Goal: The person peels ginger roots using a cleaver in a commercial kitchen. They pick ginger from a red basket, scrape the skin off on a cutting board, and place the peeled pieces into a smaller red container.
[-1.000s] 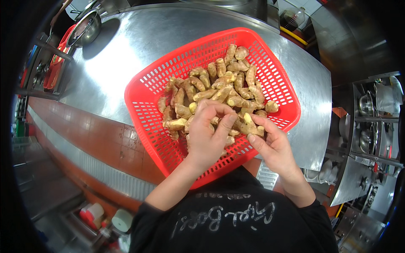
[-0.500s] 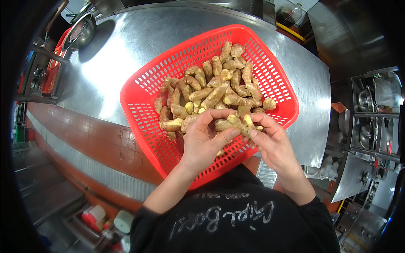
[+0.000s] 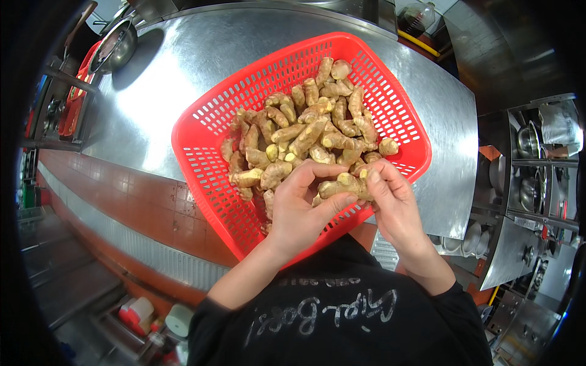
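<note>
Left hand [image 3: 293,213]: fingers [image 3: 331,208] gripping one ginger root [image 3: 340,186]
Right hand [image 3: 397,204]: fingers pinching the ginger root's right end
Ginger root: between both hands' fingers
Ginger pile [image 3: 309,135]: beyond the fingers, in a red basket [image 3: 421,161]
Table [image 3: 201,61]: below fingers and basket

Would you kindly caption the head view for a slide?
Left hand and right hand hold one ginger root over a red basket of ginger pieces.

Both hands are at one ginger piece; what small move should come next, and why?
Perhaps a gentle twist by the right hand, the left hand bracing: the ginger piece sits between both hands, the right one pinching its right end, above the red basket.
</note>
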Tool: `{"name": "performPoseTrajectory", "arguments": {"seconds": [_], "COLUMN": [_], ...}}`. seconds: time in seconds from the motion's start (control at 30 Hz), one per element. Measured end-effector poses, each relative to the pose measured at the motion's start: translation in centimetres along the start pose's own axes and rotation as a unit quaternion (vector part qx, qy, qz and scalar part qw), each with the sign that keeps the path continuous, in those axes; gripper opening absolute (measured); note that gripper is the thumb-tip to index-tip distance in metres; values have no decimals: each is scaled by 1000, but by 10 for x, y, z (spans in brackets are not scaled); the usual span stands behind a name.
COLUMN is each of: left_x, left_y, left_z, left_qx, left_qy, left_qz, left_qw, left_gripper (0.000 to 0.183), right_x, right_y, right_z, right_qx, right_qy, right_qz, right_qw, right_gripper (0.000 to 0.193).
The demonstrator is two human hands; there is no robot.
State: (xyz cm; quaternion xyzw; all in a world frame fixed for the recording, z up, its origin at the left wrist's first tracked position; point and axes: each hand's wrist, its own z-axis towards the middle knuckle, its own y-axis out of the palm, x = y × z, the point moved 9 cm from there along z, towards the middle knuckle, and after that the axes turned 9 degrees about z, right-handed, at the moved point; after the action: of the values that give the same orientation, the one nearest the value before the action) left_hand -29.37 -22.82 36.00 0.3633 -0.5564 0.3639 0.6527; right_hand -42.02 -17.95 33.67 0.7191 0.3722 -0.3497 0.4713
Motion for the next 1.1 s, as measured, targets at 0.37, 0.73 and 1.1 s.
{"name": "performPoseTrajectory", "arguments": {"seconds": [0.37,0.73,1.1], "left_x": [-18,4,-2], "left_y": [2,0,-4], "left_z": [-4,-6,-9], "left_qx": [5,63,67], "left_qy": [-106,36,18], "left_qz": [-128,160,135], "left_qw": [986,984,989], "left_gripper": [33,30,31], "right_x": [-7,5,7], "right_y": [6,0,6], "right_z": [-6,5,-1], "right_qx": [-30,-15,-48], "right_qy": [31,66,103], "right_qz": [-3,99,151], "right_qw": [999,993,982], "right_gripper": [17,36,32]}}
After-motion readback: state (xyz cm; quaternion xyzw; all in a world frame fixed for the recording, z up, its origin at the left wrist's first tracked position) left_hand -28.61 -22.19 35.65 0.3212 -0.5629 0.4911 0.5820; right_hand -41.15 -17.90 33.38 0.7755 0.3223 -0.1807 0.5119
